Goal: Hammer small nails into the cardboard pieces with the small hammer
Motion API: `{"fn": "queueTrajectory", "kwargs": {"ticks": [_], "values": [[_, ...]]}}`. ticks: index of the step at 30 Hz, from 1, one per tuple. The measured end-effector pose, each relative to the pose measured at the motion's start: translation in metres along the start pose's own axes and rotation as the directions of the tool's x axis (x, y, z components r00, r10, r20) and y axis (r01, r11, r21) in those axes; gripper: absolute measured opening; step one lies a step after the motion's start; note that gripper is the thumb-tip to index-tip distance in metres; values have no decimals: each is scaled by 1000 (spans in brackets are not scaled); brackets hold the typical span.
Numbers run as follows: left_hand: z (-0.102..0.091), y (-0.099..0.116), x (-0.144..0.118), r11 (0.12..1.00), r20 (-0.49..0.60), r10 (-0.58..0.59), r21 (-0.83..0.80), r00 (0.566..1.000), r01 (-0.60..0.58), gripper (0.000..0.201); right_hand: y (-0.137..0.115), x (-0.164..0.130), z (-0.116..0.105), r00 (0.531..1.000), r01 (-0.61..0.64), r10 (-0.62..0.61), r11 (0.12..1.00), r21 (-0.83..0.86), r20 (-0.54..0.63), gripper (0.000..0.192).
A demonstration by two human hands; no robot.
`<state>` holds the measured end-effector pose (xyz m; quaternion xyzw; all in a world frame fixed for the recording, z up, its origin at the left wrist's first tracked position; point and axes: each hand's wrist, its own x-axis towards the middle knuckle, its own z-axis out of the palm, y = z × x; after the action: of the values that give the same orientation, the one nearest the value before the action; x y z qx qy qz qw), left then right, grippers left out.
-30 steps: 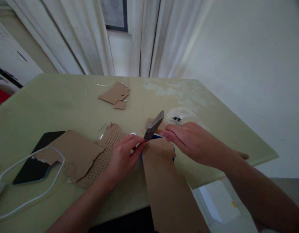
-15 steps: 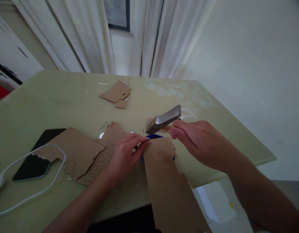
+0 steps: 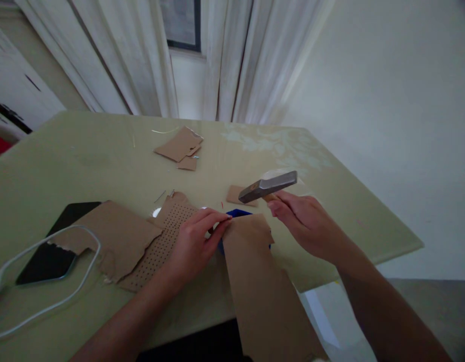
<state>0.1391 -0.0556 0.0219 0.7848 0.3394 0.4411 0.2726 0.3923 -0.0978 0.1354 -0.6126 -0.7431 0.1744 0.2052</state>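
My right hand [image 3: 305, 216] is wrapped round the wooden handle of a hammer [image 3: 268, 186]. Its steel head is in the air, above and to the right of my other hand. The thumb and forefinger of my left hand [image 3: 198, 236] are pinched together at the top left corner of a long cardboard strip [image 3: 260, 281]. What lies between those fingertips is too small to make out. Under the strip's far end sits a blue container [image 3: 240, 212], mostly hidden. The strip runs back over the table's near edge towards me.
Left of my left hand lie a perforated cardboard piece [image 3: 172, 216], a torn cardboard sheet [image 3: 119, 236], a black tablet-like device [image 3: 47, 264] and a white cable [image 3: 62, 301]. Cardboard scraps [image 3: 181, 143] rest farther back on the table [image 3: 104, 166]; a small cardboard piece [image 3: 234, 193] lies behind the container.
The hammer and my right hand have shifted to the right, away from my left hand, uncovering more of the small cardboard piece. My left hand keeps its pinch at the strip's corner.
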Motion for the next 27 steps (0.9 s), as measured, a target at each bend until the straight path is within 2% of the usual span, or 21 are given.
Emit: {"fn": "queueTrajectory", "kwargs": {"ticks": [2, 4, 6, 9, 16, 27], "values": [[0, 1, 0, 1000, -7, -15, -5, 1000, 15, 8, 16, 1, 15, 994, -86, 85, 996, -8, -74, 45], [0, 4, 0, 999, -11, -32, -6, 999, 32, 7, 30, 2, 30, 983, -152, 155, 988, 38, -100, 43], [0, 6, 1, 998, -14, -54, -18, 998, 53, 8, 40, 3, 42, 971, -221, 227, 972, 85, -72, 44], [0, 9, 1, 995, -24, -89, -50, 996, 88, 8, 45, 4, 53, 964, -264, 267, 952, 155, 3, 45], [2, 10, 0, 989, -35, -130, -76, 991, 127, 9, 46, 7, 58, 966, -247, 257, 921, 302, 6, 45], [2, 10, 0, 980, -31, -183, -81, 983, 180, 11, 39, 8, 51, 975, -220, 223, 954, 203, 6, 41]]}}
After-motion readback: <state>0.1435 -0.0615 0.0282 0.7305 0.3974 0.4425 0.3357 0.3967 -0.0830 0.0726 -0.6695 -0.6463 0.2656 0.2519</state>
